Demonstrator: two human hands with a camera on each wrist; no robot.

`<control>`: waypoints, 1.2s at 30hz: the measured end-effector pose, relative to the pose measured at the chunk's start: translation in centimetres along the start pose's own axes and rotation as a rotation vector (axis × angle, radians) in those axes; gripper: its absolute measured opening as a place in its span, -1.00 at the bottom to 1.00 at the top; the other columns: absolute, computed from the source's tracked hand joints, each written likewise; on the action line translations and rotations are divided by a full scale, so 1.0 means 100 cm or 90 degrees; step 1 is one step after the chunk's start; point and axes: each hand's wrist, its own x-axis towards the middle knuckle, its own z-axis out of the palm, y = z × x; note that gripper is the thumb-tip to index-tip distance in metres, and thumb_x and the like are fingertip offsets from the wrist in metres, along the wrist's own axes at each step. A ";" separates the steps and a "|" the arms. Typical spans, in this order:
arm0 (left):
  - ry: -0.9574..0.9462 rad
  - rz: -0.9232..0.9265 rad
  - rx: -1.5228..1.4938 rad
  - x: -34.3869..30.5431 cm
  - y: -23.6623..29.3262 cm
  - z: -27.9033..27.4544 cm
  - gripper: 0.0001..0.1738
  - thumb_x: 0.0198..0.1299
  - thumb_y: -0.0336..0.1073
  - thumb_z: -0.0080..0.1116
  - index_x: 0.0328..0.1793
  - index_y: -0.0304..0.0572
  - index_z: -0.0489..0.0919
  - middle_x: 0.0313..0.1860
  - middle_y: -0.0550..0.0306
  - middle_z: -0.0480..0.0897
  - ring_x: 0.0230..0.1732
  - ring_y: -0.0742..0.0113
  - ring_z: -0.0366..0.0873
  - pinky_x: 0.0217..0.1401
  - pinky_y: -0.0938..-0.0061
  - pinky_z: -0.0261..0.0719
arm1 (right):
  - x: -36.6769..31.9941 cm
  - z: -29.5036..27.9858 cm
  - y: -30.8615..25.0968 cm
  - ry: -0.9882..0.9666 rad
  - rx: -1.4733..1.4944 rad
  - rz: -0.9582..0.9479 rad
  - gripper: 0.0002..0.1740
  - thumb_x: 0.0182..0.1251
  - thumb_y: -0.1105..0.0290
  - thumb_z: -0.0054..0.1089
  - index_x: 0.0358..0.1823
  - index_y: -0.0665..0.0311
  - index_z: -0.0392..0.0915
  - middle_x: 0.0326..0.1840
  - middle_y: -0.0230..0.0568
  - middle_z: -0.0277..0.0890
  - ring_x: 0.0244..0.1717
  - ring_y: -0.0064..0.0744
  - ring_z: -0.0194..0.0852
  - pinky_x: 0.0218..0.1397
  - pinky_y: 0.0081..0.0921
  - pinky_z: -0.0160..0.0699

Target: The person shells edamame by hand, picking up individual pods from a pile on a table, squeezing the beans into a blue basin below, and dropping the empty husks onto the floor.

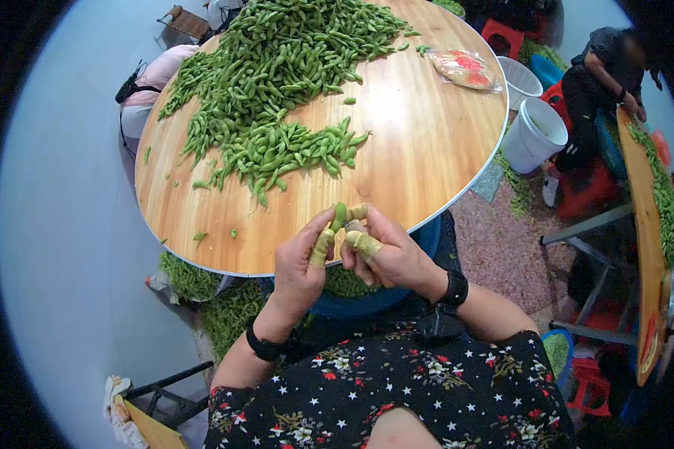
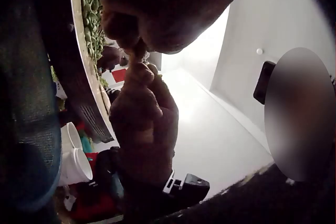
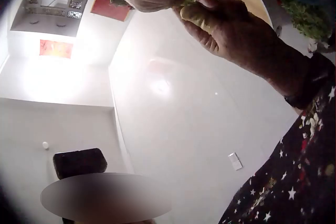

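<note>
My left hand [image 1: 301,262] pinches a green edamame pod [image 1: 339,216] between thumb and forefinger, just off the near table edge. From the other side my right hand [image 1: 392,254] meets it, thumb and forefinger at the pod and the other fingers curled beneath. Yellowish wraps [image 1: 363,243] cover the thumb and forefinger tips of both hands. In the left wrist view the right hand [image 2: 142,103] has its fingertips against the left hand's; the pod is mostly hidden there. A big heap of edamame pods [image 1: 292,60] covers the far part of the round wooden table [image 1: 419,142].
Below my hands stands a blue tub [image 1: 363,303]. A plastic-wrapped packet [image 1: 466,69] lies at the table's right, with a white bucket [image 1: 532,138] beyond the rim. More pods [image 1: 232,318] lie on the floor at left. Another person [image 1: 603,82] sits at a second table [image 1: 640,224].
</note>
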 end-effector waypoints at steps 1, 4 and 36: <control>0.004 0.038 0.040 0.000 0.000 -0.002 -0.66 0.40 -0.36 -0.06 0.24 -0.30 0.49 -0.50 0.29 0.44 -0.50 0.58 0.33 -0.44 0.62 0.35 | 0.000 0.002 -0.001 0.000 -0.002 0.001 -0.75 0.51 0.28 -0.19 0.04 0.28 0.23 -0.44 -0.31 0.44 -0.68 -0.59 0.34 -0.66 -0.65 0.32; 0.062 0.308 0.254 -0.001 -0.012 -0.007 -0.62 0.31 -0.45 -0.02 0.24 -0.29 0.50 -0.47 -0.03 0.57 -0.48 0.37 0.55 -0.40 0.48 0.50 | -0.002 0.007 -0.008 0.006 -0.048 0.030 -0.78 0.51 0.28 -0.17 0.01 0.25 0.24 -0.47 -0.32 0.43 -0.69 -0.60 0.32 -0.68 -0.66 0.30; 0.036 -0.216 -0.418 0.004 -0.028 -0.004 -0.77 0.31 -0.48 0.05 0.07 -0.33 0.58 -0.40 0.26 0.60 -0.53 0.59 0.44 -0.50 0.71 0.37 | 0.027 -0.002 0.008 0.011 0.240 0.106 -0.83 0.48 0.31 -0.17 -0.04 0.20 0.32 -0.52 -0.30 0.47 -0.78 -0.55 0.31 -0.76 -0.65 0.29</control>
